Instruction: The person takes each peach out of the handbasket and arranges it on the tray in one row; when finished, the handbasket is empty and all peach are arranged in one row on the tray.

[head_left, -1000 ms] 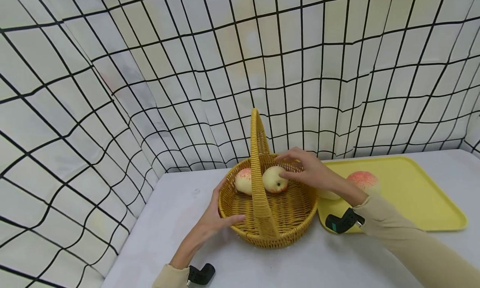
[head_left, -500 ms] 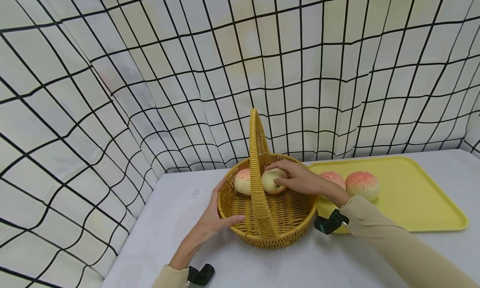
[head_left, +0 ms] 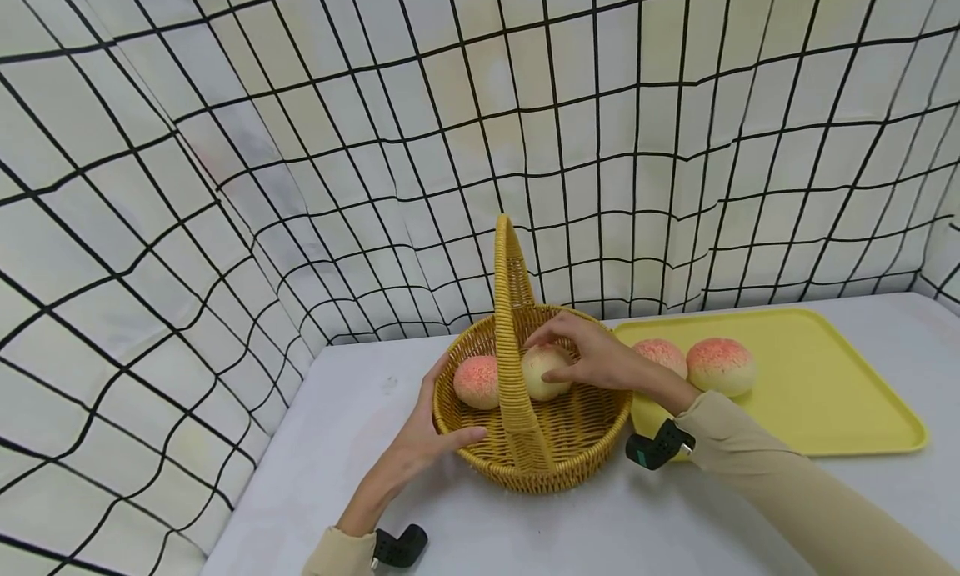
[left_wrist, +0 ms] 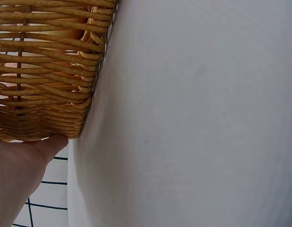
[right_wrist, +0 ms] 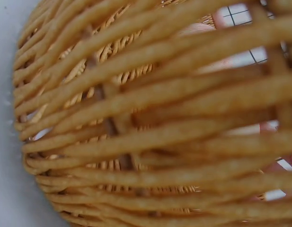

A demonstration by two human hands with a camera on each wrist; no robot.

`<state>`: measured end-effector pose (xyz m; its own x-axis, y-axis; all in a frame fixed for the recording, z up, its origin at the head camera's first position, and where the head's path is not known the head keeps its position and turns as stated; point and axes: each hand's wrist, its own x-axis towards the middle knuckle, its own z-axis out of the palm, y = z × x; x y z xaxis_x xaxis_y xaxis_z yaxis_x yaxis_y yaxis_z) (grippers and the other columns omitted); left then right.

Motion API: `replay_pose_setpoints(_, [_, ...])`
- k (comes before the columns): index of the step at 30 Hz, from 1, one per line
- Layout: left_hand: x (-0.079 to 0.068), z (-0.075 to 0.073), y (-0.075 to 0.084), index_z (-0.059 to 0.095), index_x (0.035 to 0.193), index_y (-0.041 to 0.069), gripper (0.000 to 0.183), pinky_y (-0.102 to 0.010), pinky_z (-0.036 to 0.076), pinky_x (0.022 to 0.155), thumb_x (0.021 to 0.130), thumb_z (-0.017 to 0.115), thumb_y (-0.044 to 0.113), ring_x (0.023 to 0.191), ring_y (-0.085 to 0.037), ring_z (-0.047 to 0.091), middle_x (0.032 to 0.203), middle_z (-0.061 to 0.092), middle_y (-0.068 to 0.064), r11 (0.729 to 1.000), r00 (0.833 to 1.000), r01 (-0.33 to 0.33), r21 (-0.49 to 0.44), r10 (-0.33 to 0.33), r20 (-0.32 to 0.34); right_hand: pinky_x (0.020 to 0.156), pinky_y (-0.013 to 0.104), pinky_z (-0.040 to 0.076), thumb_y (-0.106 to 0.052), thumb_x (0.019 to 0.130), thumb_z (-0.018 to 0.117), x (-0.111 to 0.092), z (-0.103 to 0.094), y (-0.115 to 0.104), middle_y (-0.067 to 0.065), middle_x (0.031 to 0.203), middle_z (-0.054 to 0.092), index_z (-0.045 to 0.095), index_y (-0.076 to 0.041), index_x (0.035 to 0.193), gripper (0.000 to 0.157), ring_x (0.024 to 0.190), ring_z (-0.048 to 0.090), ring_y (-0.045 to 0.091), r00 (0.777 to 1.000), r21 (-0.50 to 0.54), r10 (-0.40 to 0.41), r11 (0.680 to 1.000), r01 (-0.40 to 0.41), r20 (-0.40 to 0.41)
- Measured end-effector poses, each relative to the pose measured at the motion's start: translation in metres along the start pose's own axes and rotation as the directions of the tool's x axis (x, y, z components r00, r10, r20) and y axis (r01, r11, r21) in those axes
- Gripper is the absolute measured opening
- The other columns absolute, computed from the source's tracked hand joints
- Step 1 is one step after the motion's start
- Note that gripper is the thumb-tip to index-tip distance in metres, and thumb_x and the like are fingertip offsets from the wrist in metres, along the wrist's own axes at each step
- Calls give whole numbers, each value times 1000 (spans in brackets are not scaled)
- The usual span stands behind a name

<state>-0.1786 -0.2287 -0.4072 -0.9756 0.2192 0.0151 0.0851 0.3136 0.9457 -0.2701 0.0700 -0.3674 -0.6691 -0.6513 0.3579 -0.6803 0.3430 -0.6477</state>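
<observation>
Peach (head_left: 537,373) sits in the wicker basket (head_left: 581,469) just right of its handle (head_left: 507,343), pinched between thumb and fingers of my nearer right hand (head_left: 592,355); my left hand (head_left: 420,434) grips the basket's left side.

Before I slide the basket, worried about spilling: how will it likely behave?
The basket will probably keep its shape, as its weave looks thick and unbent. Sitting wide on the table, it seems likelier to slide than tip. The leftmost peach may roll, being rounded.

White tabletop (head_left: 600,526), pale creased backdrop (head_left: 660,117), probably cloth, black grid lines (head_left: 660,84) across it
</observation>
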Motion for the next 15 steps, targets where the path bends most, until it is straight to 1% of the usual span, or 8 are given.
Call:
replay_pose_setpoints(3, [0, 0, 1, 5, 168, 26, 121, -51, 26, 122, 83, 90, 28, 154, -34, 28, 172, 17, -12, 1000, 1000, -4, -12, 4, 2, 93, 46, 50, -13, 88, 85, 0, 0, 1, 12, 124, 63, 71, -5, 130, 45, 113, 58, 28, 999, -28, 32, 999, -32, 22])
replay_pose_setpoints(6, [0, 0, 2, 5, 168, 26, 120, -51, 26, 122, 83, 90, 29, 154, -34, 28, 172, 17, -11, 1000, 1000, -3, -9, 3, 2, 92, 43, 51, -18, 90, 84, 1, 1, 1, 15, 126, 63, 69, -3, 134, 49, 113, 59, 29, 995, -49, 72, 996, -68, 74])
replay_pose_setpoints(8, [0, 0, 1, 5, 168, 27, 120, -51, 26, 122, 83, 90, 29, 154, -33, 28, 172, 18, -12, 1000, 1000, -2, -6, 2, 2, 90, 39, 52, -21, 91, 83, 2, 2, 2, 15, 127, 63, 68, -3, 135, 49, 112, 59, 28, 989, -51, 95, 995, -90, 110])
replay_pose_setpoints(12, [0, -1, 1, 4, 168, 27, 120, -52, 26, 122, 83, 90, 30, 155, -33, 28, 172, 17, -12, 1000, 1000, -6, -6, 6, 5, 89, 36, 50, -20, 91, 84, 2, 5, 0, 13, 128, 64, 70, -6, 131, 45, 113, 58, 27, 986, -32, 88, 996, -84, 141])
replay_pose_setpoints(15, [-1, -1, 1, 5, 168, 27, 121, -52, 26, 122, 83, 90, 30, 155, -34, 27, 172, 17, -12, 1000, 1000, -10, -10, 10, 6, 89, 37, 51, -18, 88, 86, 1, 6, -2, 12, 126, 63, 70, -8, 128, 44, 113, 58, 26, 986, -27, 76, 997, -72, 149])
